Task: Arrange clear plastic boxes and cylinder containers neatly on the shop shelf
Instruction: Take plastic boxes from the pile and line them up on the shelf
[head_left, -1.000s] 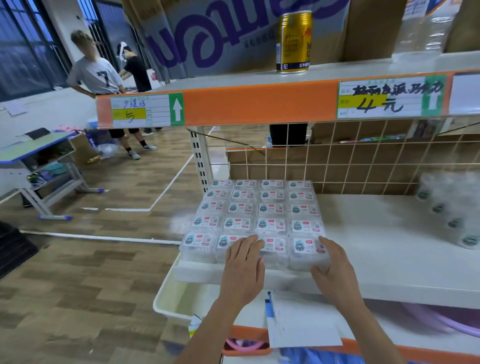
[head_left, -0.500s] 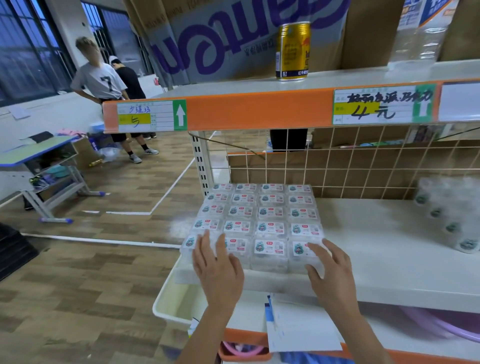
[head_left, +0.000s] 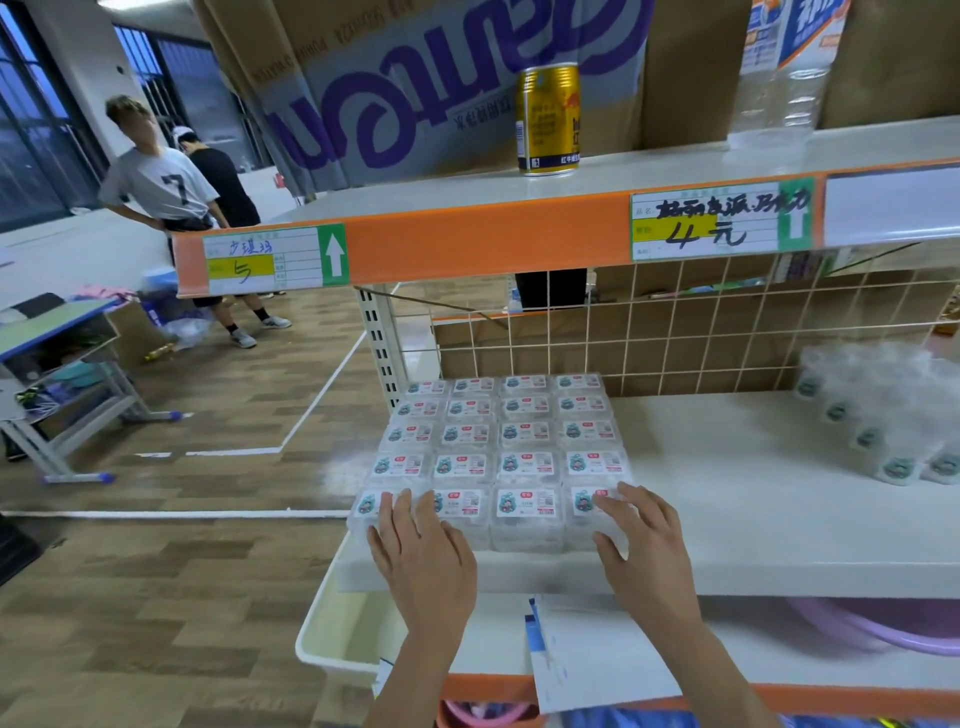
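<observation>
Clear plastic boxes (head_left: 511, 447): packed block, four across and five deep, at the left end of the shelf (head_left: 753, 519), front row at its edge.
Cylinder containers (head_left: 878, 441): blurred cluster at the shelf's right, well apart from the boxes.
Left grip (head_left: 423, 564): released, fingers flat on the front-left boxes.
Right grip (head_left: 647, 553): released, fingers spread atop the front-right box, thumb against its front face.

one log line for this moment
left hand: flat on front-left of labelled clear plastic box block | right hand: fingers spread on front-right corner | clear cylinder containers: far right, untouched
</observation>
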